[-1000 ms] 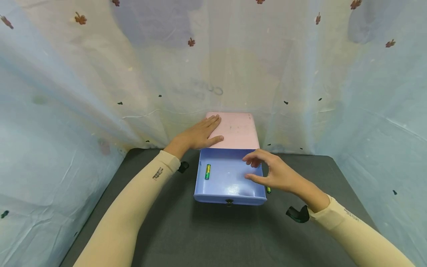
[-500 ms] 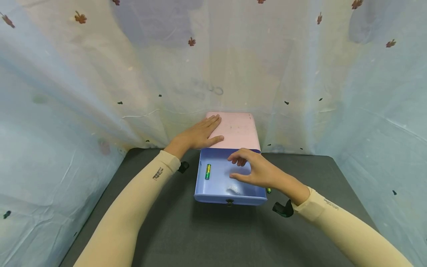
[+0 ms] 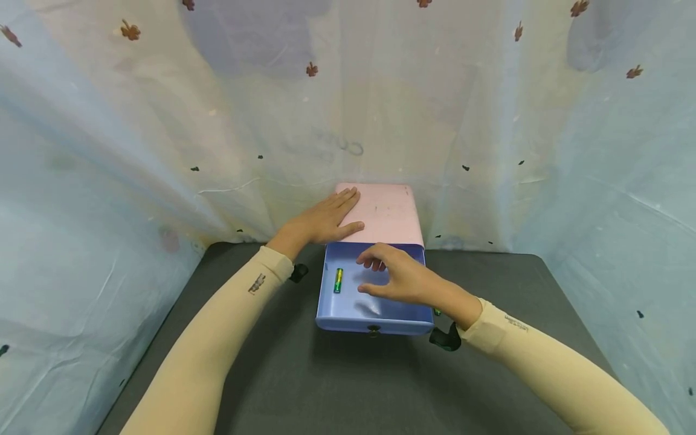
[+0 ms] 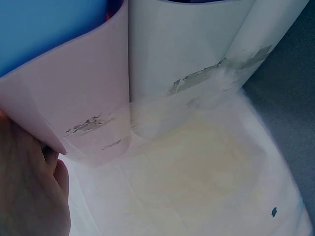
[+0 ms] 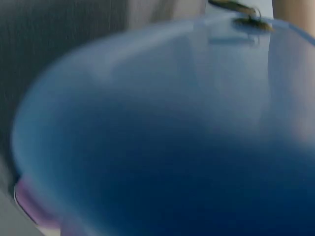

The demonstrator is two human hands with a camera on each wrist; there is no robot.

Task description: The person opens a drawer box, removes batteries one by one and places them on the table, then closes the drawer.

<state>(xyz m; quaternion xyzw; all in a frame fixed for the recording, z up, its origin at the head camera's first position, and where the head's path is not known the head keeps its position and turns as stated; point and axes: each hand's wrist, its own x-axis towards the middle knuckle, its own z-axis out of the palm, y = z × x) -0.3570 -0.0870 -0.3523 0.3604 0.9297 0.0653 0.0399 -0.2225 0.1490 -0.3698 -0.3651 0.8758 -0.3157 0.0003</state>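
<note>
A pink-topped drawer box (image 3: pixel 383 211) stands near the back of the dark table, its blue drawer (image 3: pixel 348 314) pulled out toward me. My left hand (image 3: pixel 323 220) rests with straight fingers on the left of the box's top; in the left wrist view the hand (image 4: pixel 34 182) lies beside a pink wall. Inside the drawer, on its left side, lies a green-and-yellow battery (image 3: pixel 339 281). Above the drawer hovers my right hand (image 3: pixel 405 278), thumb and fingers apart with nothing between them, right of the battery. The right wrist view shows only the blurred blue drawer (image 5: pixel 147 123).
A second battery (image 3: pixel 437 312) lies on the dark table (image 3: pixel 370 386) just right of the drawer, mostly hidden by my right arm. A small metal lock (image 3: pixel 373 328) sits on the drawer front. Pale plastic sheeting (image 3: pixel 244 121) hangs behind and at both sides.
My right hand has moved left over the drawer, nearer the battery in it. The left hand and the box have stayed put.
</note>
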